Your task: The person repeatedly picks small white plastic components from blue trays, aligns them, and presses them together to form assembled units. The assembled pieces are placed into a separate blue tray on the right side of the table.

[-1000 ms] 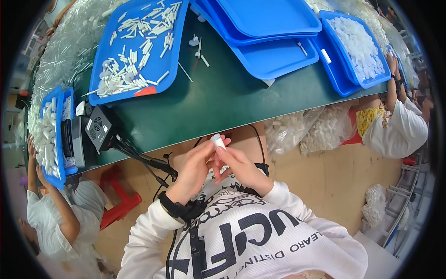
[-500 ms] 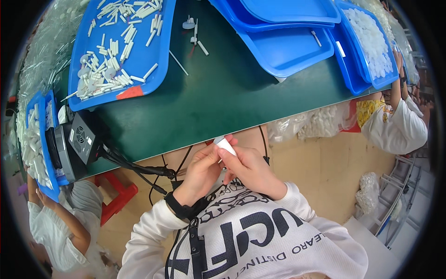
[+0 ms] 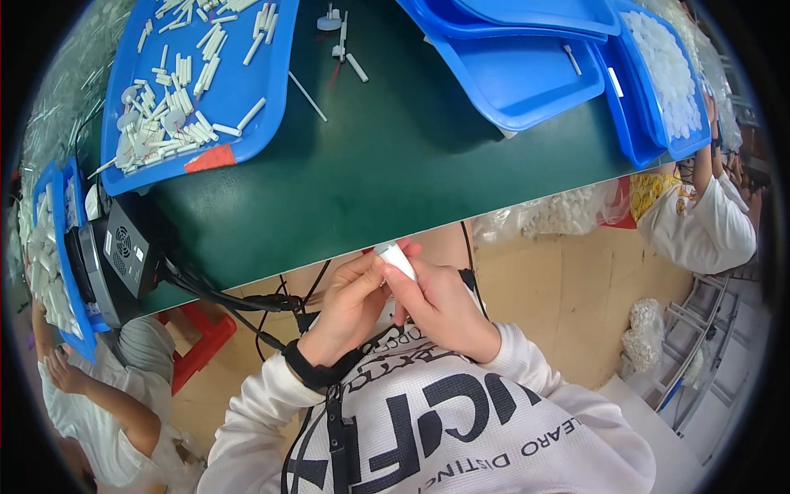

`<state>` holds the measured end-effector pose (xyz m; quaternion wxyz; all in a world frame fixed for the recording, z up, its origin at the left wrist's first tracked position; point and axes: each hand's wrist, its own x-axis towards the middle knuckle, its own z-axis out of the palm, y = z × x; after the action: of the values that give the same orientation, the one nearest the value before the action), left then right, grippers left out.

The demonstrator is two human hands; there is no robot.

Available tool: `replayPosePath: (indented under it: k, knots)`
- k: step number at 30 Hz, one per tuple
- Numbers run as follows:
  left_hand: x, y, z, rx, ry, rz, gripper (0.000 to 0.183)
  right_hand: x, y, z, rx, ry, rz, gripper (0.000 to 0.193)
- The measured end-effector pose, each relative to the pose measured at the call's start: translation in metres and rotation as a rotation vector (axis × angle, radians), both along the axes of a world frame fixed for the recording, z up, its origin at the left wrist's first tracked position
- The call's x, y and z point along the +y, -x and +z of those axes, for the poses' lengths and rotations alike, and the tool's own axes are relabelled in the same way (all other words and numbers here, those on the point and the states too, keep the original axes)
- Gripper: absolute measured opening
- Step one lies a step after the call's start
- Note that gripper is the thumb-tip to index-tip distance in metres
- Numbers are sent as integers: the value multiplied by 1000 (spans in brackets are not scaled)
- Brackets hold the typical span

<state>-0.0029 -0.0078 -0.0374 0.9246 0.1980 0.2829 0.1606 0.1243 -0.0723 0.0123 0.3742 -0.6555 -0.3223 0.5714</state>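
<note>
Just off the table's front edge, above my lap, I hold a small white plastic tube with a translucent piece at its far end. My right hand is closed round the tube, its thumb lying along the side. My left hand meets it from the left, fingertips pinched at the tube's far end. Fingers hide the tube's underside. On the table, a blue tray at the left holds many thin white sticks and a few round translucent discs with thin red wires.
Loose white parts lie on the green table. Stacked blue trays stand at the back right, beside a tray of white pieces. A black box with a fan grille and cables sits left. Co-workers sit at both sides.
The view has shifted slightly, so the trays sit a little differently in the picture. Both hands stay together on the white tube, with only small finger movement.
</note>
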Motion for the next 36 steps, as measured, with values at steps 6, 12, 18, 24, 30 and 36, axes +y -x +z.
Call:
replayPosePath:
  k: [6,12,18,24,30,36]
  knots:
    - [8,-3,23,174,-144,-13,32,-12,11,-27,379,-91,-203,30]
    - [8,-3,23,192,-129,-17,29,-10,12,-24,307,-54,-160,31]
    - [-2,-9,16,247,22,103,27,-6,4,-9,5,-12,-34,36]
    - [6,0,20,246,-128,-19,29,-13,19,-24,517,-5,-244,36]
    - [12,-4,35,457,-275,-34,27,-6,36,-42,894,-118,-383,41]
    - [6,-11,44,536,-299,81,22,-3,34,-57,1123,-261,-313,46]
